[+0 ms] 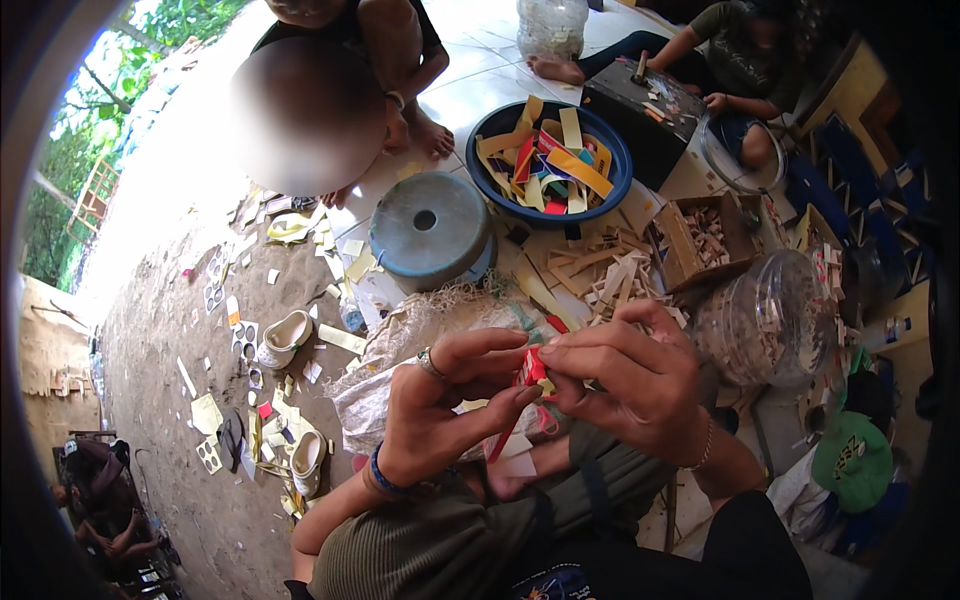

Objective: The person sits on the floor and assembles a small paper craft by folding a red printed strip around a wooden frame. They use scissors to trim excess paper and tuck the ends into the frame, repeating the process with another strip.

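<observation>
- Far on my left the ground is littered with paper offcuts (pixel 215 410) and a pair of small white shoes (pixel 285 338); none of that matters to what I hold, so I leave it alone.
- My left hand (pixel 440 405) is curled closed, thumb and forefinger pinching the left side of a small red piece (pixel 533 370); a ring sits on one finger and a blue band on the wrist. I judge this hand should act as the anchor, steady and unmoving.
- The red piece sits between both hands, above my lap and in front of the netted sack (pixel 420 340). It is small and mostly covered, so I cannot tell its exact shape.
- My right hand (pixel 630 375) is also closed, fingertips gripping the piece's right side. I would let these fingers do the fine work, with light pressure so thin material does not crease or tear.
- Further right lie pale strips (pixel 600 270), a blue basin of coloured strips (pixel 550 160), a cardboard box (pixel 705 235) and a clear plastic jar (pixel 775 315), all within reach.
</observation>
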The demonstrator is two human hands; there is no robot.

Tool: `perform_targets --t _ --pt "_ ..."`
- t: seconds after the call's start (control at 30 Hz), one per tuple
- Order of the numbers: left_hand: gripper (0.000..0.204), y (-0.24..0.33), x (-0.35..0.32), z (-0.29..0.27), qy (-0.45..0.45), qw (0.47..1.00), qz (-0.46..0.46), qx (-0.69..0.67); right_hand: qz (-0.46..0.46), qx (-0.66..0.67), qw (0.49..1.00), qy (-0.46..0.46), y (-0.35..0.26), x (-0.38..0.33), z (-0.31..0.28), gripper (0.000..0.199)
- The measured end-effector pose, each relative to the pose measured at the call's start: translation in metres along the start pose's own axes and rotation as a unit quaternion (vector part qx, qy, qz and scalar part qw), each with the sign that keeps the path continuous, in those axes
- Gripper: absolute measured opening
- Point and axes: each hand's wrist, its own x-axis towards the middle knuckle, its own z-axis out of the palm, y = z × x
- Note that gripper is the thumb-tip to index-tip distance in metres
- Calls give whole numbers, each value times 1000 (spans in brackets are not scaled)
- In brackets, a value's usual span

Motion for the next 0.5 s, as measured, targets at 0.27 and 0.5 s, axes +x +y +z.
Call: perform_targets --t 0.27,0.5 --pt "38 -3 0 -1 -2 998 -50 -39 17 5 1000 22 3 -1 11 26" --pt "38 -8 4 0 -4 990 -74 -123 37 43 998 -14 8 -2 8 26"
